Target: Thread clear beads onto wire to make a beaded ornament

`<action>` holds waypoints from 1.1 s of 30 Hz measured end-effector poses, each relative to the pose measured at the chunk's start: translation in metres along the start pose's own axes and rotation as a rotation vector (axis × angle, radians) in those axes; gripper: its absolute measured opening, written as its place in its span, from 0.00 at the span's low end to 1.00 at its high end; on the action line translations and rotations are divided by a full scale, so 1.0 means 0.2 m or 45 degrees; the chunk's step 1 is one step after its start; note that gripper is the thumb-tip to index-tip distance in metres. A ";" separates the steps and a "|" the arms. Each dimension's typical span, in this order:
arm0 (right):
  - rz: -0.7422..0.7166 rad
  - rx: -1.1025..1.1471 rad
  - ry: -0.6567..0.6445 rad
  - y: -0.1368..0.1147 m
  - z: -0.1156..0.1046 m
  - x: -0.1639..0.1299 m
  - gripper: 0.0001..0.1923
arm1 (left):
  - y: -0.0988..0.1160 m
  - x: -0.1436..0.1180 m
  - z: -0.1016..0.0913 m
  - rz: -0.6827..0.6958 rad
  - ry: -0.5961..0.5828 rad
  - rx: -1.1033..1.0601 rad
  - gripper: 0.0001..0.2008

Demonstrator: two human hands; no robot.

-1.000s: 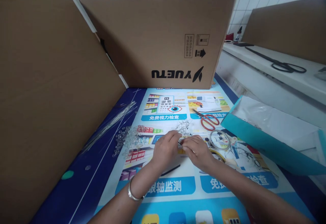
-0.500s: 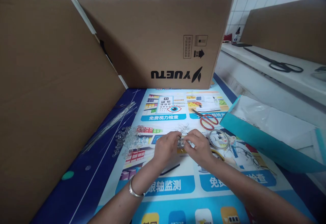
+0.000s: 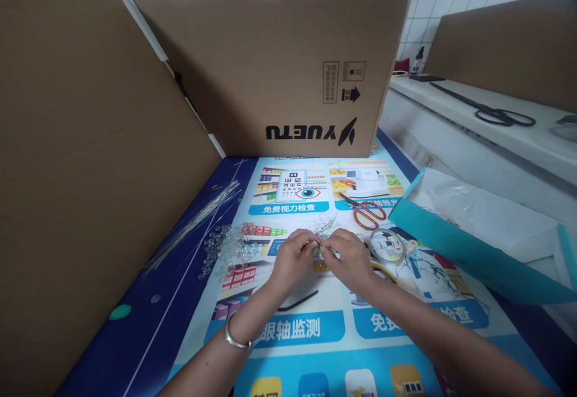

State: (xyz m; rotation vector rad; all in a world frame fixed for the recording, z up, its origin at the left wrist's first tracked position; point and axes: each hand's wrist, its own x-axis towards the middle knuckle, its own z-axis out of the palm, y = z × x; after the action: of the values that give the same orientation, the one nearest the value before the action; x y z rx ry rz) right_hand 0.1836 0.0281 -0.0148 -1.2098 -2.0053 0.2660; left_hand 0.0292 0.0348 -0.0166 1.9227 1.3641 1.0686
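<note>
From my remote view, I have the left hand (image 3: 293, 263) and right hand (image 3: 349, 260) pinched closed on a thin dark piece (image 3: 320, 242), too small to identify, between their fingertips; tangled wires (image 3: 325, 225) lie just beyond; clear beads (image 3: 229, 250) lie left, red-handled scissors (image 3: 369, 215) right.

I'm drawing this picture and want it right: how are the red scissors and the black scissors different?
The red scissors have red handles, while the black scissors have black ones. The red scissors lie on the printed table cover; the black scissors lie on the white ledge. The black scissors look longer in the picture than the red scissors. Both have two handle loops.
</note>
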 end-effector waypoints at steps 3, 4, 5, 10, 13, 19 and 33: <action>-0.020 -0.004 0.021 0.01 0.02 0.00 0.07 | -0.01 0.01 0.01 0.030 0.018 0.007 0.08; -0.024 -0.004 0.021 0.01 0.02 0.00 0.07 | -0.01 0.00 0.01 0.033 0.015 0.015 0.09; -0.027 -0.005 0.020 0.01 0.02 0.00 0.07 | -0.01 0.00 0.01 0.041 0.012 0.026 0.09; 0.019 -0.054 -0.041 0.00 0.01 0.01 0.06 | -0.02 -0.03 0.03 0.082 0.056 0.090 0.10; 0.078 -0.096 -0.088 -0.01 -0.01 0.02 0.05 | -0.02 -0.03 0.04 0.054 0.032 0.159 0.10; 0.115 -0.103 -0.100 0.02 -0.02 0.03 0.06 | 0.00 0.00 0.01 0.013 -0.055 0.076 0.08; -0.113 -0.079 -0.044 0.04 -0.02 0.01 0.08 | -0.01 0.01 0.01 -0.163 -0.162 -0.271 0.05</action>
State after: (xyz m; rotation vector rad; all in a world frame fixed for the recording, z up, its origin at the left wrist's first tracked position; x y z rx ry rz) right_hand 0.1918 0.0328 -0.0160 -1.1577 -2.1051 0.1837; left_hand 0.0296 0.0372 -0.0182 1.6958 1.2332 0.9705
